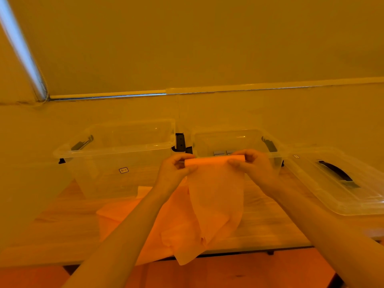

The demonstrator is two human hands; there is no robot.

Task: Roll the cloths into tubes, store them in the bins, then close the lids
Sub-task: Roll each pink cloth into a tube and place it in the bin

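A pale cloth (216, 196) hangs in the air over the table, its top edge rolled into a thin tube (214, 160). My left hand (176, 169) pinches the tube's left end and my right hand (252, 163) pinches its right end. More orange cloth (158, 221) lies spread on the table below, reaching past the front edge. Two clear plastic bins stand open behind: the left bin (116, 150) and the right bin (236, 140). Small grey-blue rolls (223, 152) show inside the right bin.
A clear lid with a dark handle (336, 173) lies on the table at the right. The wooden table's front edge (259, 249) runs just below the hanging cloth. A wall with a window blind stands close behind the bins.
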